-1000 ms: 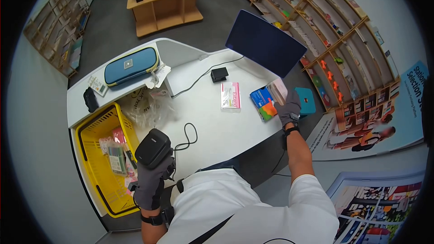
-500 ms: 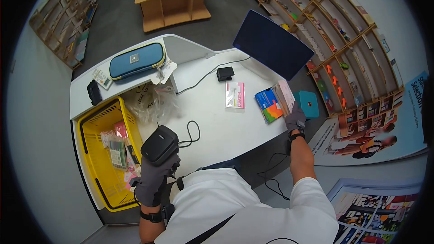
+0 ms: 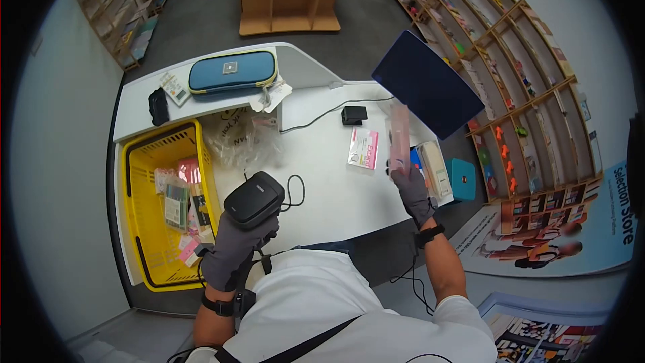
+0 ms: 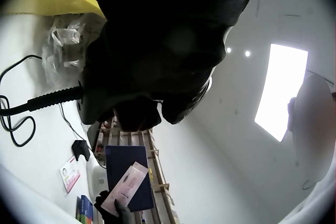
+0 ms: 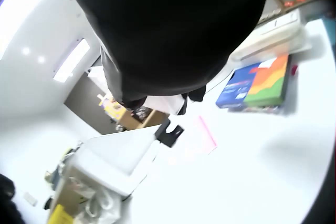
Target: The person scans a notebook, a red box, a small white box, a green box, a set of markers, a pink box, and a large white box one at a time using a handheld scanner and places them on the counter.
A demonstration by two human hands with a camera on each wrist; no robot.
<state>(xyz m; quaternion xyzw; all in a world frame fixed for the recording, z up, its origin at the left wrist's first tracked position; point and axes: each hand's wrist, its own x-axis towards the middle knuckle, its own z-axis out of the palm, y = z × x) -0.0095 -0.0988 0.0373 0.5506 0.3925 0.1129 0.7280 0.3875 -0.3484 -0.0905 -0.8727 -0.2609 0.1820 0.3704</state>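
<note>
My left hand point(image 3: 238, 249), gloved in grey, grips a black corded barcode scanner point(image 3: 254, 199) near the counter's front left. Its cord point(image 4: 52, 99) runs out beside the dark glove in the left wrist view. My gloved right hand point(image 3: 414, 195) holds a flat pink pack point(image 3: 400, 140) upright over the right side of the counter. That pink pack point(image 4: 126, 186) shows its face in the left wrist view. Beside the right hand lie a pale, long pack point(image 3: 435, 169) and a blue box with orange and green point(image 5: 257, 85). A white-and-pink "Extend" pack point(image 3: 363, 149) lies left of them.
At left stands a yellow basket point(image 3: 140, 191) with several packaged goods inside. A clear plastic bag point(image 3: 242, 144) lies beside it. A blue case point(image 3: 232, 72) rests on the raised ledge. A dark screen point(image 3: 428, 84), a small black stand point(image 3: 354, 115) and a teal box point(image 3: 461, 179) are farther right.
My right hand has picked the pink pack up from the pile at right and brought it leftward, uncovering the pale pack. My left hand still grips the scanner. The head view has shifted.
</note>
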